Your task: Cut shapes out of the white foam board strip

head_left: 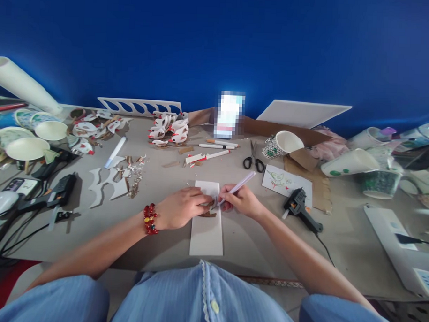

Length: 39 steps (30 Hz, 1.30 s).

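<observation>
A long white foam board strip (206, 238) lies in front of me on the table. My left hand (184, 208) rests flat across it, fingers stretched out, pressing a small brown cardboard piece (210, 214) against the board. The fingers cover part of that piece, so its full outline is hidden. My right hand (241, 200) is closed around a pale purple pen (244, 182), which leans up to the right. The pen's tip is down at the edge of the cardboard, close to my left fingertips.
Black scissors (254, 163), a glue gun (300, 210) and a drawing (280, 178) lie to the right. Painted white bird shapes (168, 129) stand at the back. Foam offcuts (110, 183), another glue gun (58, 193) and paper cups (28, 144) are on the left.
</observation>
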Motion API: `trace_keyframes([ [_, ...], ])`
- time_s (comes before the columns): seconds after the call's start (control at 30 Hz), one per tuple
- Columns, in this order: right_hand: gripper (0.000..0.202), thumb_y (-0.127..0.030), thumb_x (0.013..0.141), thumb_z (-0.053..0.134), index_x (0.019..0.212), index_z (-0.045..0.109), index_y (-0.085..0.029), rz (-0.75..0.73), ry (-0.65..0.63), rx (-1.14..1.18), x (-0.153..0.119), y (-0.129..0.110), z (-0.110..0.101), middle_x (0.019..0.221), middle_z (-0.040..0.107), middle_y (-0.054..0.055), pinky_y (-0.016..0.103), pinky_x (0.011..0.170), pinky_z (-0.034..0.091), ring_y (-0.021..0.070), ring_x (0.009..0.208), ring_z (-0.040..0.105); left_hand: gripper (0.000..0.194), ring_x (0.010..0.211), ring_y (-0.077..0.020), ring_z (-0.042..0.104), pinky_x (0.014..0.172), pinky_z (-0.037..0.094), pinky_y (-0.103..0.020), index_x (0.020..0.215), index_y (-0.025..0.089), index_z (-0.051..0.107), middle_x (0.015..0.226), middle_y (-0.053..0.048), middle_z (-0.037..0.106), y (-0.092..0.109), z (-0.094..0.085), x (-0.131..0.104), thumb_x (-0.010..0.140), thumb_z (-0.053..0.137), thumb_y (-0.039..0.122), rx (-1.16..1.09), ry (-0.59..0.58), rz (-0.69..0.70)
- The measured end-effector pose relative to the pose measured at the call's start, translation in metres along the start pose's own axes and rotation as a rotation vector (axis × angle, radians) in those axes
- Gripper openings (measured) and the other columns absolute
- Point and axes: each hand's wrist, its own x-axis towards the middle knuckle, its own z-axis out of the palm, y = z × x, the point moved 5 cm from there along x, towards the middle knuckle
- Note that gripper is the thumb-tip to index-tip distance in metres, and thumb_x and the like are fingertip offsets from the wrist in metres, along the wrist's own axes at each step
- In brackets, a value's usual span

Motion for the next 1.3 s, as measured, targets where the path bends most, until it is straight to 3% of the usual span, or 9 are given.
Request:
trace_keyframes([
  [0.4,0.021,-0.032,0.083,0.057,0.075,0.066,-0.015,-0.011,-0.078,-0.004,0.01,0.002,-0.004,0.055,0.062,-0.001,0.018,0.049,0.045,0.0109,0.051,0.06,0.036,0.106,-0.0204,0.056,0.111,0.035,-0.041,0.126,0.023,0.062,0.132,-0.003,0.064,-0.002,-0.001,-0.001,0.095,0.046,0.013,-0.026,-0.002,0.009],
  [0.67,0.022,-0.034,0.082,0.056,0.073,0.063,-0.015,0.003,-0.033,0.013,0.016,0.004,-0.016,0.051,0.058,-0.003,0.019,0.05,0.046,0.0111,0.049,0.059,0.035,0.108,-0.0203,0.055,0.113,0.031,-0.04,0.124,0.02,0.063,0.135,0.0,0.062,-0.001,-0.001,0.001,0.097,0.043,0.013,-0.039,-0.027,0.015],
  [1.13,0.015,-0.031,0.081,0.057,0.078,0.059,-0.016,0.0,-0.058,0.048,0.007,-0.004,-0.013,0.065,0.064,0.0,0.019,0.053,0.047,0.0109,0.057,0.062,0.039,0.11,-0.0202,0.055,0.114,0.032,-0.042,0.126,0.023,0.062,0.132,-0.002,0.064,-0.002,0.0,0.0,0.094,0.045,0.009,-0.066,-0.011,-0.016],
  [1.3,0.012,-0.027,0.081,0.055,0.074,0.056,-0.017,-0.007,-0.067,0.044,0.006,-0.002,-0.011,0.061,0.062,-0.001,0.018,0.052,0.047,0.0097,0.055,0.059,0.041,0.109,-0.0202,0.056,0.113,0.033,-0.042,0.128,0.022,0.061,0.131,-0.002,0.065,-0.001,-0.001,0.0,0.093,0.045,0.007,-0.06,0.0,-0.014],
])
